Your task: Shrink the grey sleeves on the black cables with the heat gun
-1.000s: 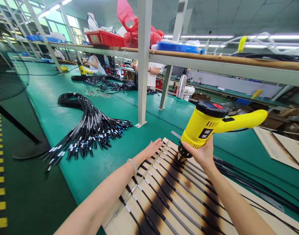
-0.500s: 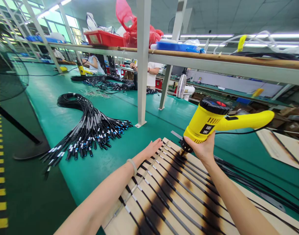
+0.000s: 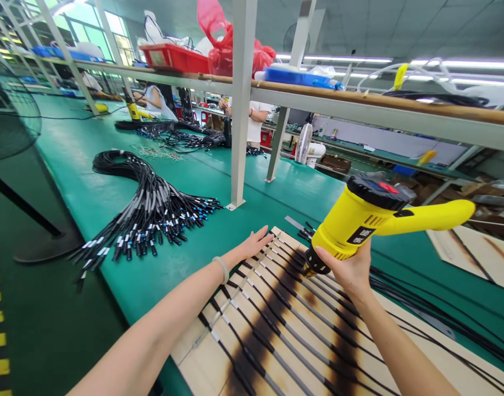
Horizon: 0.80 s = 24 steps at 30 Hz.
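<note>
My right hand [image 3: 353, 270] grips a yellow heat gun [image 3: 343, 223] round its barrel, the nozzle tilted down just over the cables. Several black cables [image 3: 291, 313] with grey sleeves and white labels lie side by side across a wooden board [image 3: 194, 366], which has dark scorched bands. A thin clear strip [image 3: 231, 308] runs across the cable ends at the board's left edge. My left hand [image 3: 255, 245] lies flat at the board's far left corner, fingers stretched out over the cable ends. It wears a pale bracelet [image 3: 222, 269].
A big bundle of black cables [image 3: 142, 192] lies on the green table [image 3: 186, 280] to the left. A white shelf post [image 3: 238, 121] stands beyond the board. More scorched boards [image 3: 470, 256] lie at right. People [image 3: 155, 99] sit farther back; a fan stand [image 3: 37, 209] is at left.
My right hand has moved the heat gun slightly right and towards me, and its nozzle now points at a nearer part of the cables. My left hand's fingers have spread a little.
</note>
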Available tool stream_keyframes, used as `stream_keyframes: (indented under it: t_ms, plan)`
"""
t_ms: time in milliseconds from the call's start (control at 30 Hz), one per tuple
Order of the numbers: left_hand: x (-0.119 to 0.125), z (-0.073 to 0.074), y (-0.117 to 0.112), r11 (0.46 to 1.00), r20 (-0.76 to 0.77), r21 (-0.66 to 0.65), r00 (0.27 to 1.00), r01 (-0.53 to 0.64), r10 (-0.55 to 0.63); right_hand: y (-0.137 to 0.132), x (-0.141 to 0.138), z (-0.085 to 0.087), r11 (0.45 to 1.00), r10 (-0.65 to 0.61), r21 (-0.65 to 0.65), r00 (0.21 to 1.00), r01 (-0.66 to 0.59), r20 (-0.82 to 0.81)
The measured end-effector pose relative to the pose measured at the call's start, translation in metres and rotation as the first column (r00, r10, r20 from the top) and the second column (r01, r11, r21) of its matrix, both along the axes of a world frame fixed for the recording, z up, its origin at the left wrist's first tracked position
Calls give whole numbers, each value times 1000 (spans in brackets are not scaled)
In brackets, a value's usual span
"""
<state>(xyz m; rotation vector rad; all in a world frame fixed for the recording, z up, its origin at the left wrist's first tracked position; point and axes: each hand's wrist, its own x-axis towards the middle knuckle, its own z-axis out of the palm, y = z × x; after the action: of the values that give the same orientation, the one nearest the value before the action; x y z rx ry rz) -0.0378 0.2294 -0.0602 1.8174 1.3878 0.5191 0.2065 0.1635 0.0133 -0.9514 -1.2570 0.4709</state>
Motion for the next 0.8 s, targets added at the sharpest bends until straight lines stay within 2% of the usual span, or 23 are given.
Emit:
stream_keyframes:
  t_ms: [200, 367, 633, 800]
  plan:
    - [-18, 10, -24, 998, -28, 32, 998, -52, 53, -12, 0, 1, 999, 40, -5, 998, -40, -41]
    - [-28, 8, -43, 999, -54, 27, 998, 26, -24, -7, -6, -4, 1000, 19, -20, 999, -20, -46]
    - [-27, 2, -46, 996, -37, 37, 996, 80, -78, -1, -12, -3, 1000, 21, -15, 999, -21, -34]
    - [-27, 0, -47, 996, -22, 41, 997, 81, -80, 3, -19, 0, 995, 90, -30, 993, -93, -73]
